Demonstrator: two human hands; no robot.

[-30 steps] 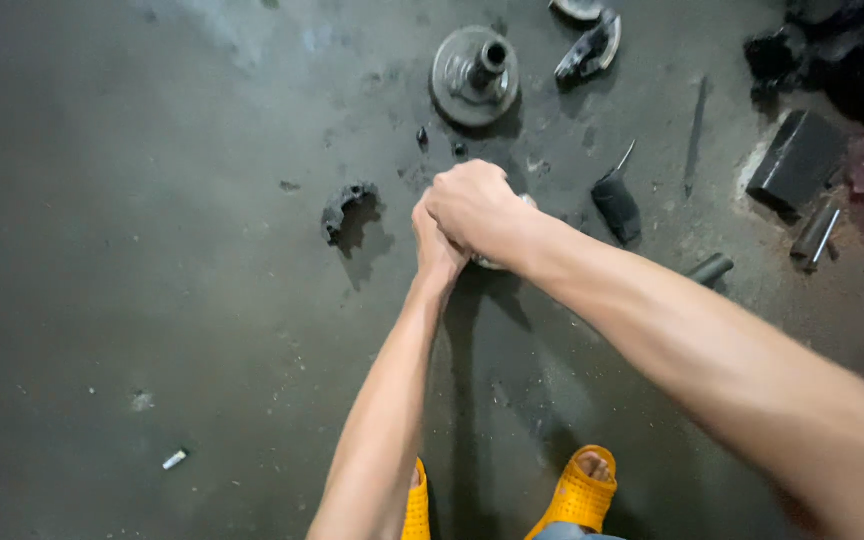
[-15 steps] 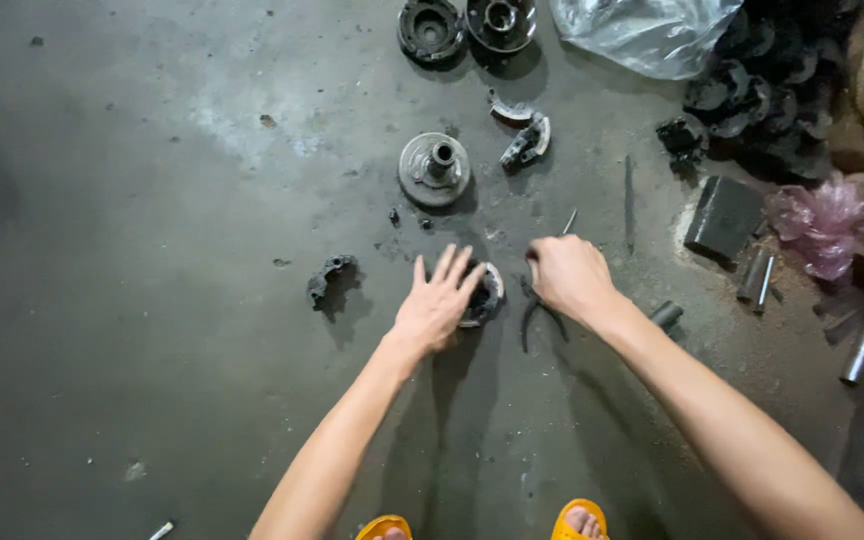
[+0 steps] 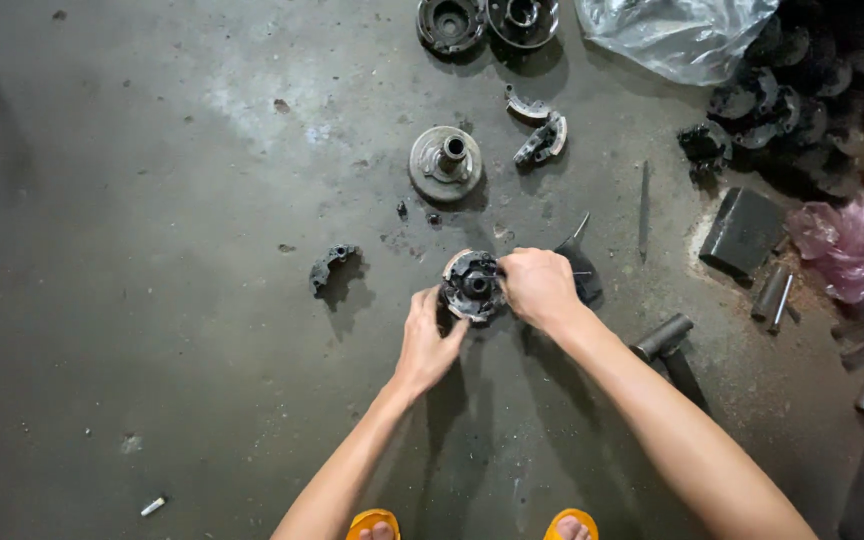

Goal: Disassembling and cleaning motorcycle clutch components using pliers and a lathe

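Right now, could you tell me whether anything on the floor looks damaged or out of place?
Yes: a dark curved fragment lies alone left of the round part both hands hold, looking broken off. Two similar curved pieces lie loose beyond the flanged disc.

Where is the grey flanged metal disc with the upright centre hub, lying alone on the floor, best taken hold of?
Grip the grey flanged metal disc by its raised centre hub, coming straight down from above: the flange lies flat on the concrete floor, leaving fingers little edge to get under.
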